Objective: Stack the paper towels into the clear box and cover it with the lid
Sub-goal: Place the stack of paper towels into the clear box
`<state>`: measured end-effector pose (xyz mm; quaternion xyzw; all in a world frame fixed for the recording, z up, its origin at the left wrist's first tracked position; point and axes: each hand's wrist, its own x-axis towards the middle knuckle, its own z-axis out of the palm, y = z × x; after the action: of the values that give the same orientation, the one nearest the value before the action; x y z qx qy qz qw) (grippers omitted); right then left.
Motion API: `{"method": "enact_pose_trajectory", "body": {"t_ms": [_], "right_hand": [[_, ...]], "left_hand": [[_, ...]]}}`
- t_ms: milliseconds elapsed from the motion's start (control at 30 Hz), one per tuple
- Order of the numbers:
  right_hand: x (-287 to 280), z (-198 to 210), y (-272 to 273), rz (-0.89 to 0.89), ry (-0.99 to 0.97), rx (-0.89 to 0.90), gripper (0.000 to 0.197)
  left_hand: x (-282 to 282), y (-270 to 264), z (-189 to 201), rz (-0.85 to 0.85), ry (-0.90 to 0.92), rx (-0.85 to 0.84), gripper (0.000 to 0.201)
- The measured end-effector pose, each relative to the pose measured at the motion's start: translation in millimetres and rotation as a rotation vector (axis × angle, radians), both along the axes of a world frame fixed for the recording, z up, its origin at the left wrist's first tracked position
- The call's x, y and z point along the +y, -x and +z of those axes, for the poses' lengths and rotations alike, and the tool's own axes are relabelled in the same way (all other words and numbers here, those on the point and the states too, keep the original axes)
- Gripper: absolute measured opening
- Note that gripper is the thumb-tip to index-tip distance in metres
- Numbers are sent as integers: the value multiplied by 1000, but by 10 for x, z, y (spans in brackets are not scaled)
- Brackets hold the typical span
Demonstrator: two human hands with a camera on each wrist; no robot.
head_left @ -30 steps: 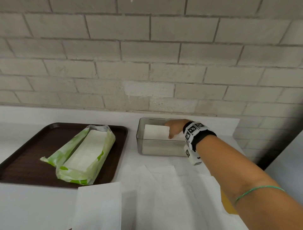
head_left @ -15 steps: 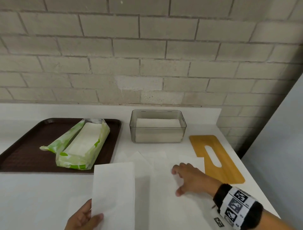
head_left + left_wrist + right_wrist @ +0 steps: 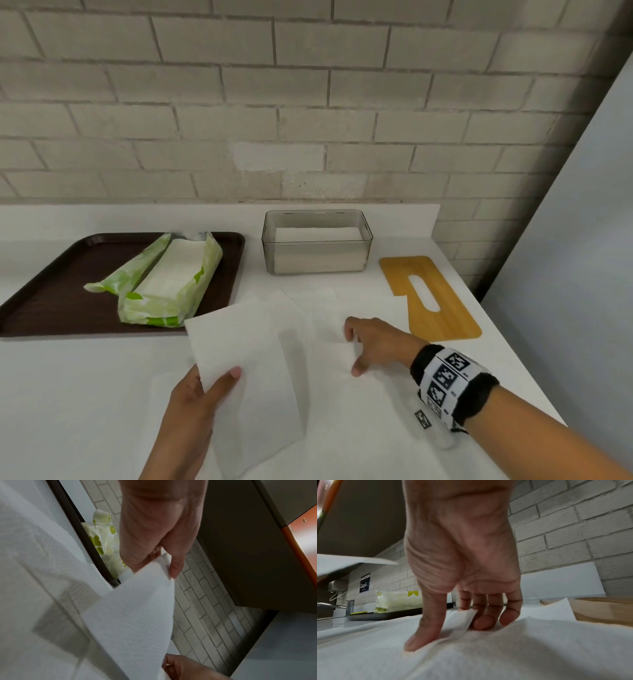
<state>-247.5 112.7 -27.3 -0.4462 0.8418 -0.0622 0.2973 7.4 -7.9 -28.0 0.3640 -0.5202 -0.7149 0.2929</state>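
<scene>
The clear box (image 3: 366, 226) stands at the back of the white counter with a stack of folded paper towels (image 3: 317, 233) inside, no cover on it. Its wooden lid (image 3: 442, 308), with a slot cut in it, lies flat to the box's right. My left hand (image 3: 219, 380) pinches a white paper towel (image 3: 246, 370) by its near corner and holds it above the counter; the pinch (image 3: 164, 563) shows in the left wrist view. My right hand (image 3: 352, 353) is down on loose towels (image 3: 342, 411) spread on the counter, thumb and curled fingers (image 3: 481, 623) pinching up a fold.
A dark brown tray (image 3: 51, 301) at the left carries an opened green and white pack (image 3: 171, 284) of towels. A brick wall runs behind the counter. A grey panel (image 3: 565, 274) stands past the counter's right edge.
My right hand left the box and came back to the loose towels on the counter, fingers now curling on a fold. My left hand rose into view with a towel.
</scene>
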Motion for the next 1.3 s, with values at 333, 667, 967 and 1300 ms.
{"method": "enact_pose_trajectory", "body": {"t_ms": [333, 667, 967, 1300], "right_hand": [[174, 683, -152, -91, 678, -884, 17], [-586, 488, -971, -331, 980, -22, 30], [-812, 419, -1114, -367, 962, -253, 17], [-1110, -86, -704, -611, 275, -532, 18]], "left_hand": [[-57, -63, 177, 33, -35, 37, 28], [232, 165, 406, -75, -221, 165, 32], [189, -80, 326, 28, -173, 55, 29], [-200, -945, 187, 306, -202, 80, 33]]}}
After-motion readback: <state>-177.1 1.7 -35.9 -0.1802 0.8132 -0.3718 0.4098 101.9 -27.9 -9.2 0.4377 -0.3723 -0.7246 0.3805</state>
